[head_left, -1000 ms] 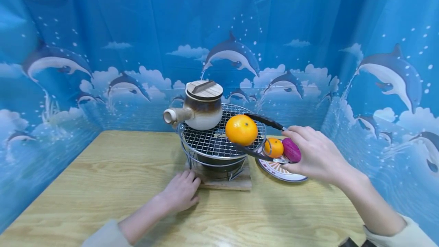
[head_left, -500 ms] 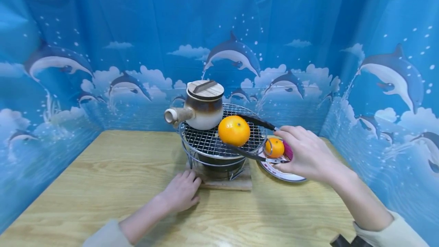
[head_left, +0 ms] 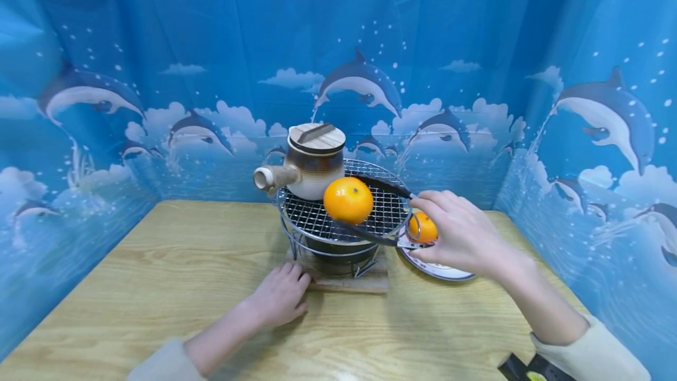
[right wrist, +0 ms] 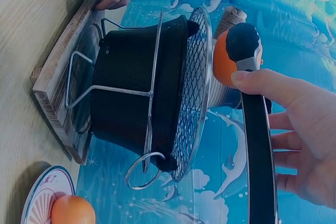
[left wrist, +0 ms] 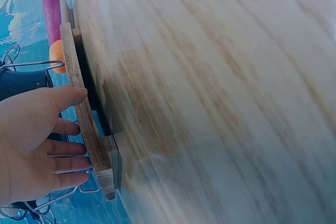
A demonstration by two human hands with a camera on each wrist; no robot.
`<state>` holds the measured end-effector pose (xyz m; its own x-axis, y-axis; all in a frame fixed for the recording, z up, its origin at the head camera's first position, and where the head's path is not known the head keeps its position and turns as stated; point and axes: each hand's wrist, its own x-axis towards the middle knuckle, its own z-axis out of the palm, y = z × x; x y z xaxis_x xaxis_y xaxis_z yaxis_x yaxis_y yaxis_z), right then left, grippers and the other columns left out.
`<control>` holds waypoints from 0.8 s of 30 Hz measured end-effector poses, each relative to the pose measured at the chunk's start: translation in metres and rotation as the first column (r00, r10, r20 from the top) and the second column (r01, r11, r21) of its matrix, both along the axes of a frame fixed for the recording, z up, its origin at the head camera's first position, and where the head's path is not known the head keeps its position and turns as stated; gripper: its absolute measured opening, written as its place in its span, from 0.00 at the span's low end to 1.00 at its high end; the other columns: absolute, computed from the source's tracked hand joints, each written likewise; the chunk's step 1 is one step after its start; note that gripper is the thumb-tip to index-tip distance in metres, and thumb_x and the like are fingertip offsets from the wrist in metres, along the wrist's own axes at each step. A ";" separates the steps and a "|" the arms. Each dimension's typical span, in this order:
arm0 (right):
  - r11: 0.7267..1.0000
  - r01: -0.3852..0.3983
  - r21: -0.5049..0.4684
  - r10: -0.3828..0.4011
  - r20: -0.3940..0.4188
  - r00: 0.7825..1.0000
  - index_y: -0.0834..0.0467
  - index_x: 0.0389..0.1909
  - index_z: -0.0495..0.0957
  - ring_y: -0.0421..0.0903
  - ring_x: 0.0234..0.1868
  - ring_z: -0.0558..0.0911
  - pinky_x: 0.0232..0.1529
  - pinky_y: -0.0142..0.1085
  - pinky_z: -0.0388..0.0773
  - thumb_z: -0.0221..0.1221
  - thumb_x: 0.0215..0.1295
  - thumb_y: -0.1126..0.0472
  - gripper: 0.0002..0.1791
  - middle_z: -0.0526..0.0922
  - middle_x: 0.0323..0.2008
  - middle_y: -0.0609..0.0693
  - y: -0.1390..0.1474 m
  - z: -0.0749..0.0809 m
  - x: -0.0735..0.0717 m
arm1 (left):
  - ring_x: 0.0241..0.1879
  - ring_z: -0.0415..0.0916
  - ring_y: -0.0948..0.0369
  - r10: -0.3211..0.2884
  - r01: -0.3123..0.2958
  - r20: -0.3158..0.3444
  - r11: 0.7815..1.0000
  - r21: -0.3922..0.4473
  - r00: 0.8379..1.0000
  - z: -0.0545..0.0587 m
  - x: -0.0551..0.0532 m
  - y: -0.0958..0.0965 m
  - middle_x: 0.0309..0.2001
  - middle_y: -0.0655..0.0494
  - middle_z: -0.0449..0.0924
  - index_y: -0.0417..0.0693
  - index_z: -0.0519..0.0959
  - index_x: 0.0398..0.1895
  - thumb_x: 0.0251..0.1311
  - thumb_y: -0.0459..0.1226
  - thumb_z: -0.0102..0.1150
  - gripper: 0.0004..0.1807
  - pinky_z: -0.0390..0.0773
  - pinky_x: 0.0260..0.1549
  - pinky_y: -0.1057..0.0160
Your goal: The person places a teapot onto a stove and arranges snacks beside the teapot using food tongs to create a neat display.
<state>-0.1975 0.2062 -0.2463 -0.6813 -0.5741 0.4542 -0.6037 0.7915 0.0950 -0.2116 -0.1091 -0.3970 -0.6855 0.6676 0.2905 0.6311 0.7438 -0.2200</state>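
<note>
My right hand point(head_left: 462, 234) grips a pair of black-tipped tongs point(right wrist: 257, 156), thumb on one arm and fingers on the other. Between the tong tips is an orange point(head_left: 348, 200), close over the wire grill rack point(head_left: 307, 216) and overlapping the pot's lower right side in the head view. My left hand point(head_left: 280, 294) rests at the front left edge of the wooden board point(head_left: 359, 284) under the stove; the left wrist view shows its fingers relaxed and its thumb point(left wrist: 73, 95) at the board's edge. A lidded clay pot point(head_left: 317, 163) with a side handle sits on the rack's left part.
The black stove bowl point(right wrist: 136, 72) stands in a wire frame on the board. To its right, a patterned plate point(head_left: 441, 273) holds a second orange point(head_left: 423, 228). A long purple sweet potato point(left wrist: 51, 9) shows in the left wrist view. A dolphin-print curtain point(head_left: 211, 46) surrounds the table.
My right hand has moved left with the tongs, carrying the orange across the rack toward the pot. The purple sweet potato is now hidden behind that hand in the head view. My left hand stays put.
</note>
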 end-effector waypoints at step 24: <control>0.999 -0.034 0.025 0.033 0.029 0.999 0.61 0.55 0.72 0.54 0.51 0.73 0.48 0.49 0.71 0.70 0.39 0.47 0.40 0.74 0.53 0.56 -0.019 0.001 -0.009 | 0.35 0.69 0.54 -0.011 0.011 -0.015 1.000 -0.004 1.000 0.001 0.000 0.000 0.34 0.50 0.69 0.41 0.75 0.37 0.46 0.47 0.64 0.21 0.73 0.32 0.56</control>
<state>-0.2061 0.1870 -0.2455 -0.6740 -0.6080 0.4196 -0.6327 0.7683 0.0969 -0.2114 -0.1093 -0.3963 -0.6734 0.6763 0.2985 0.6361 0.7359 -0.2321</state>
